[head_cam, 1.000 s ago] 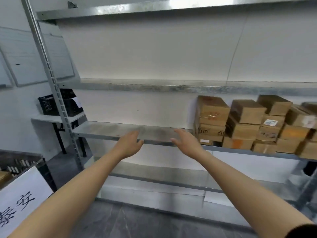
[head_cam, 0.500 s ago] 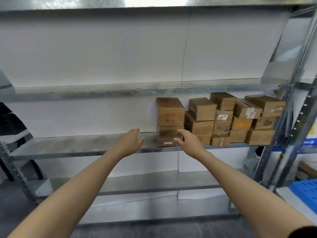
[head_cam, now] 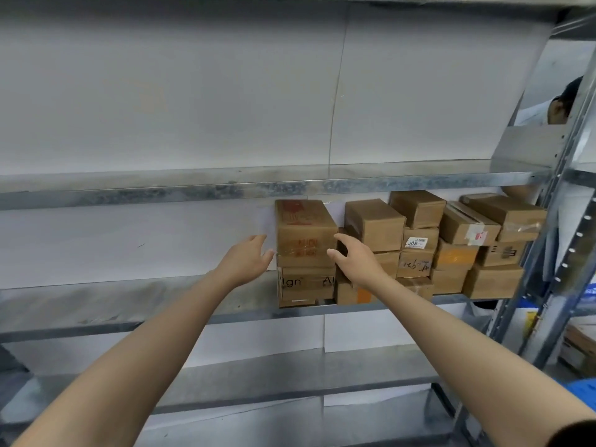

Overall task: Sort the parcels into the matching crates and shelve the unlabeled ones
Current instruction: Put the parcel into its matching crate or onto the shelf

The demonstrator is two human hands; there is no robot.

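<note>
Left grip (head_cam: pixel 247 260), right grip (head_cam: pixel 355 261) spread (nothing held) | red-printed parcel (head_cam: pixel 304 232) between them

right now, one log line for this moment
left hand open, left of top box | right hand open, right of it | box stacked on shelf

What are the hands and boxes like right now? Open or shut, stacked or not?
left hand: open, beside the red-printed box, on its left, gripping nothing.
right hand: open, at that box's right edge.
red-printed box: taped shut, stacked on another box.
lower box: shut, resting on the shelf.
stickered box: shut, mid-stack, sticker facing out.
</note>
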